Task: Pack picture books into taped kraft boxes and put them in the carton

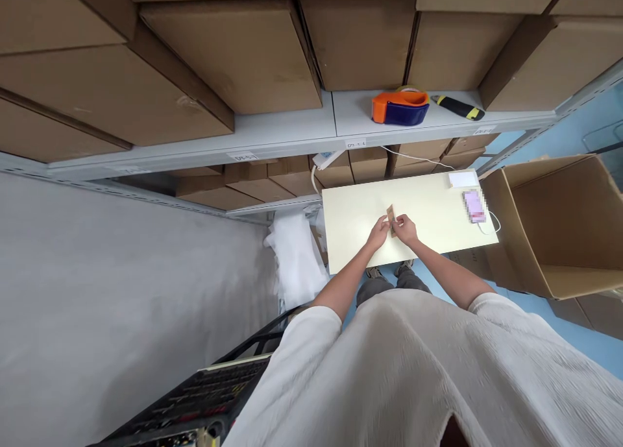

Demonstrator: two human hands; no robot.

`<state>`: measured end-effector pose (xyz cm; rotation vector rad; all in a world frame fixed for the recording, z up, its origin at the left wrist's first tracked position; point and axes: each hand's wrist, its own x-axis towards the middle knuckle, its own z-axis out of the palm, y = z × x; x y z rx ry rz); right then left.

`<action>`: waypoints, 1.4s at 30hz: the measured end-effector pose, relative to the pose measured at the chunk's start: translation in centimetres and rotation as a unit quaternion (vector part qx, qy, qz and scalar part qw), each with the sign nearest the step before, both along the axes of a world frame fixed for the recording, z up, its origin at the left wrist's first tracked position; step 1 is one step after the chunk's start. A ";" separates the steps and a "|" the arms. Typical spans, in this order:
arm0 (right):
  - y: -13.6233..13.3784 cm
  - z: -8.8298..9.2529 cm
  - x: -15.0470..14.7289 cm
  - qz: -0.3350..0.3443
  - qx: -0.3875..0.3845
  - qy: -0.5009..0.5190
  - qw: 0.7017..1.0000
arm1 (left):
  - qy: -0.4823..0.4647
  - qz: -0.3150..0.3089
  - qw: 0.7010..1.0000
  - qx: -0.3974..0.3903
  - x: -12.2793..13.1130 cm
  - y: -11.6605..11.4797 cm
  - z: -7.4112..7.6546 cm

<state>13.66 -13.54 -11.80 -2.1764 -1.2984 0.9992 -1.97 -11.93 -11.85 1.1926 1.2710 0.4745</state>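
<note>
Over the cream tabletop (350, 239), both hands meet at a small flat brown piece (390, 211), card-like and upright; its exact kind is too small to tell. My left hand (378, 233) grips its left side with closed fingers. My right hand (405, 229) pinches it from the right, and something small and pale shows by those fingertips. The hands cover part of the piece. Farther right on the table lie a flat white box (463, 179) and a blurred pinkish phone-like device (474, 206) with a white cable.
Behind the table stands a grey shelf (292, 132) packed with cardboard boxes (238, 51). An orange and blue tape dispenser (400, 108) and a black-yellow utility knife (458, 108) lie on it. An open carton (516, 239) stands right, white packing sheets (296, 259) left, a black crate (189, 395) lower left.
</note>
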 end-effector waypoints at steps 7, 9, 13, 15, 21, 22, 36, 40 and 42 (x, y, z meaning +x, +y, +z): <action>-0.5 -0.9 -1.6 0.143 -0.070 0.024 0.987 | 0.088 0.053 0.995 -0.016 -2.8 -0.1 0.6; -1.0 -1.3 -1.7 0.151 -0.095 0.009 0.984 | 0.129 0.025 0.991 0.000 -3.9 -0.7 0.1; -1.8 -1.6 -1.5 0.173 -0.111 -0.009 0.979 | 0.202 -0.101 0.973 0.047 -5.2 -1.9 -1.0; -1.9 -1.4 -1.4 0.184 -0.114 -0.017 0.976 | 0.224 -0.177 0.956 0.068 -5.7 -2.6 -1.4; -1.5 -1.0 -1.4 0.207 -0.130 -0.046 0.969 | 0.297 -0.275 0.909 0.100 -6.2 -3.1 -1.0; -1.4 -1.0 -1.4 0.205 -0.136 -0.048 0.968 | 0.306 -0.280 0.904 0.102 -6.2 -3.0 -0.8; -2.4 -3.1 -2.1 0.018 -0.111 0.070 0.991 | 0.279 -0.228 0.929 0.078 -5.6 -4.0 0.0; -2.2 -2.3 -1.6 0.018 -0.100 0.037 0.994 | 0.195 -0.172 0.964 0.059 -4.9 -3.9 0.1; -1.9 -1.4 -1.1 0.006 -0.084 0.005 0.996 | 0.139 -0.145 0.979 0.037 -3.9 -3.5 0.3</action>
